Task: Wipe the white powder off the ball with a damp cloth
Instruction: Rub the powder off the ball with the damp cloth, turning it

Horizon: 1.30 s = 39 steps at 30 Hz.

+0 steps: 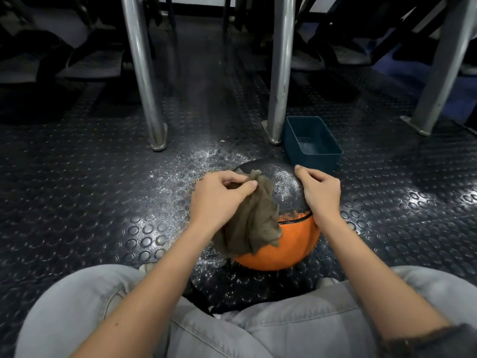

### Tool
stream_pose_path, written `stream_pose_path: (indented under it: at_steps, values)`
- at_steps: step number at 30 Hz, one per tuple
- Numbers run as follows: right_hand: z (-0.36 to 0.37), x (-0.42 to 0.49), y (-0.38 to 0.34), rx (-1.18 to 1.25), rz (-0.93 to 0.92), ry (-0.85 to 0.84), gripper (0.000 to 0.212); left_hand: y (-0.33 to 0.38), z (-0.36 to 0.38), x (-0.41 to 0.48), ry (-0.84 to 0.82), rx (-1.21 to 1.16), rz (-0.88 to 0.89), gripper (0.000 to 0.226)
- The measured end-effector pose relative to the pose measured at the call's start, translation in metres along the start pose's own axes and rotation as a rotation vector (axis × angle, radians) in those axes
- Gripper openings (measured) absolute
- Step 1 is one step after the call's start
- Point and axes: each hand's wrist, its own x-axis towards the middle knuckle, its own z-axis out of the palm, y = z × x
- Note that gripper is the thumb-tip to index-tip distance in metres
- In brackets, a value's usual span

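**Ball held, cloth bunched: smearing, rolling and a spill are the risks**

Loose powder dusts the floor left of and beyond the ball. If the ball rolls that way, it would likely pick the dust up again. The left hand pinches the cloth, with fingers and thumb curled into its top fold. Most of the cloth hangs as a wad over the ball's left face. A wad that bunched probably wipes only a narrow track and may just smear wet powder.

The ball sits on the floor between the person's knees. The right hand holds its right side, fingers curled over the top. A hard push from the left could turn the ball out of that one-sided hold. The tub stands just beyond the ball, near the right fingertips, with a little water in it. A shove forward could knock it and spill the water.

The floor is dark, glossy rubber with raised round studs. The cloth is grey-brown, limp and creased, with ragged edges. The ball is round. Its upper part is black with a fine pebbled grain and white specks. Its lower part is smoother orange, and the flecks are thickest along the seam between the two. The tub is teal, rectangular and thin-walled, likely plastic.
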Motion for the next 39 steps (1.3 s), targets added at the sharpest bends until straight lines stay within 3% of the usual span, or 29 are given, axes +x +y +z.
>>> stream_pose_path:
  at_steps: [7, 9, 12, 15, 18, 21, 27, 33, 37, 39]
  values:
    - [0.007, -0.004, -0.004, 0.037, 0.019, 0.027, 0.006, -0.012, 0.011, 0.004, 0.187, -0.072, 0.046, 0.015]
    - [0.006, -0.007, -0.005, 0.171, 0.091, 0.044, 0.003, -0.013, 0.014, 0.009, 0.260, -0.038, 0.086, 0.012]
    - [0.000, -0.018, -0.006, 0.351, 0.120, 0.016, 0.016, -0.010, 0.016, 0.017, 0.316, 0.022, 0.101, 0.008]
    - [-0.007, -0.033, -0.006, 0.115, -0.028, -0.191, 0.042, -0.004, 0.010, 0.030, 0.270, 0.082, 0.048, 0.010]
    - [-0.013, -0.042, -0.008, -0.380, -0.164, -0.510, 0.104, -0.010, -0.006, 0.043, 0.124, 0.075, -0.092, 0.014]
    - [-0.012, -0.044, -0.010, -0.533, -0.259, -0.595, 0.130, -0.020, -0.018, 0.039, 0.022, -0.032, -0.198, 0.019]
    - [-0.008, -0.038, -0.009, -0.482, -0.284, -0.618, 0.120, -0.009, -0.016, 0.003, -0.109, -0.171, -0.221, 0.025]
    - [-0.024, -0.026, -0.010, 0.078, -0.048, -0.703, 0.061, 0.005, -0.019, -0.014, -0.238, -0.632, -0.333, 0.005]
    - [-0.021, -0.029, -0.015, -0.151, -0.144, -0.747, 0.053, 0.005, -0.017, -0.024, -0.344, -0.804, -0.308, 0.038]
    - [-0.021, -0.029, -0.016, -0.262, -0.181, -0.704, 0.058, 0.005, -0.013, -0.026, -0.355, -0.729, -0.197, 0.042]
